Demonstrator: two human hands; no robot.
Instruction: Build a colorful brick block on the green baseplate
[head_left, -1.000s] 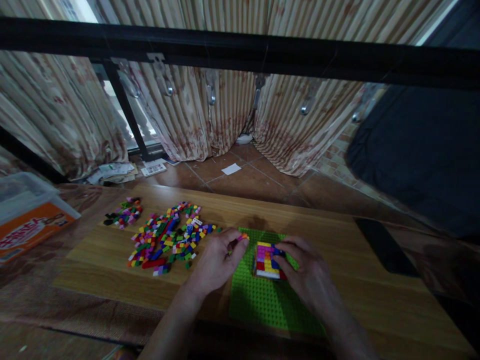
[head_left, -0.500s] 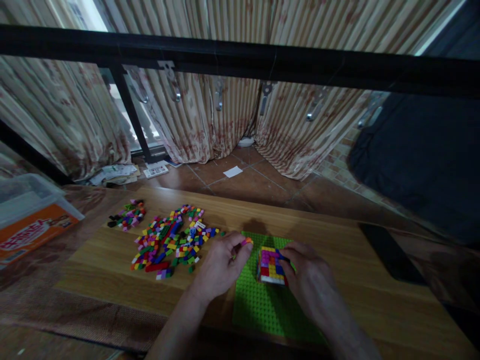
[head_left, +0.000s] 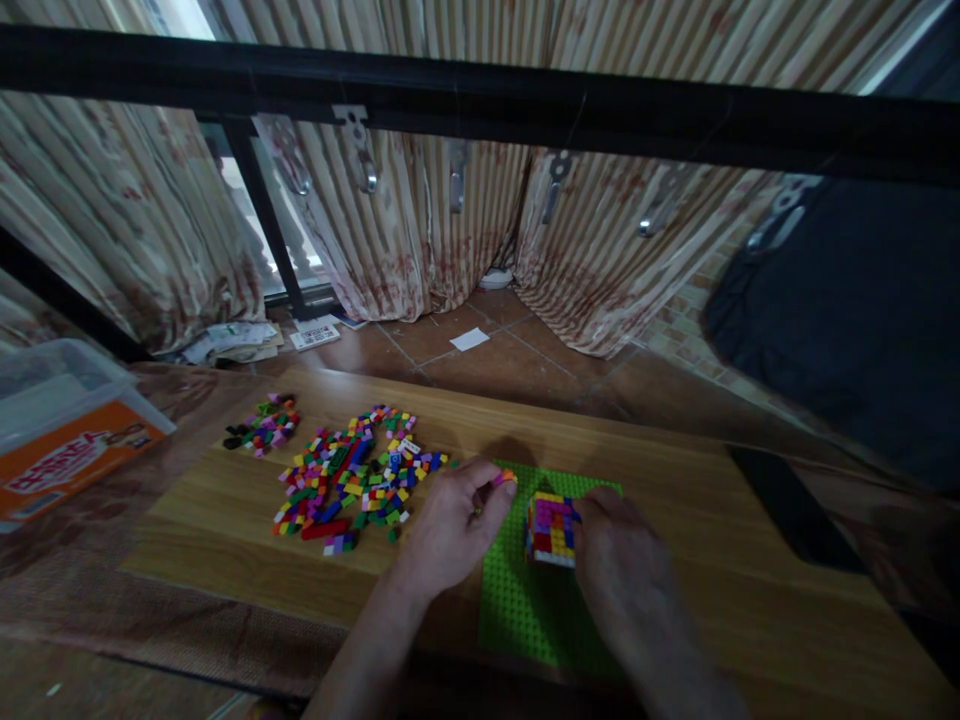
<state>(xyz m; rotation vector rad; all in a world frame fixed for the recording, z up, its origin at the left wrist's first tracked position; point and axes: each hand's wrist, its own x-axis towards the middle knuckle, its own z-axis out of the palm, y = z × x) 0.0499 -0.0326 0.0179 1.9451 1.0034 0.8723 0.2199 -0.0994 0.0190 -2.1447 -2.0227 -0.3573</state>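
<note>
The left hand (head_left: 454,525) pinches a small orange and pink piece (head_left: 504,478) near the colourful brick block (head_left: 552,532), which is on the green baseplate (head_left: 517,605). The right hand (head_left: 624,560) is at the block's right side — whether it grips, I cannot tell.

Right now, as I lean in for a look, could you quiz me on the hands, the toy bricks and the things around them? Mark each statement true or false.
1. The left hand holds small orange and pink bricks. True.
2. The right hand wears a glove. False: the right hand, beside the multicoloured brick build, is bare.
3. The studded baseplate is green. True.
4. The loose toy bricks lie right of the baseplate. False: the loose toy bricks lie to its left.
5. The clear plastic box has an orange label. True.
6. The flat black object lies between the two hands. False: the flat black object lies to the right of both.
</note>
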